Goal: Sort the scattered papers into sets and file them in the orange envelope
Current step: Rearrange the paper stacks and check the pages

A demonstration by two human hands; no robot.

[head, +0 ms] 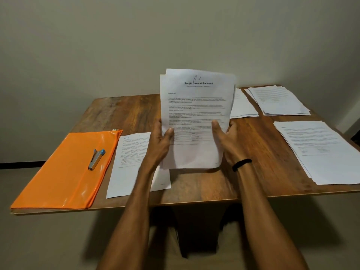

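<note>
I hold a stack of white printed sheets (196,106) upright above the middle of the wooden table (253,137); the top page is headed "Sample Financial Statement". My left hand (159,141) grips its left edge, thumb on the front. My right hand (226,139) grips the right edge the same way. The orange envelope (64,170) lies flat at the table's left end. A single printed sheet (128,162) lies beside it, partly under my left forearm. Other paper piles lie at the right front (321,152), back right (278,101) and behind the held stack (242,106).
A small blue and grey stapler (96,158) rests on the orange envelope. A black band circles my right wrist. A plain wall stands just behind the table. The table's front edge runs close to my forearms, and its dark pedestal is below.
</note>
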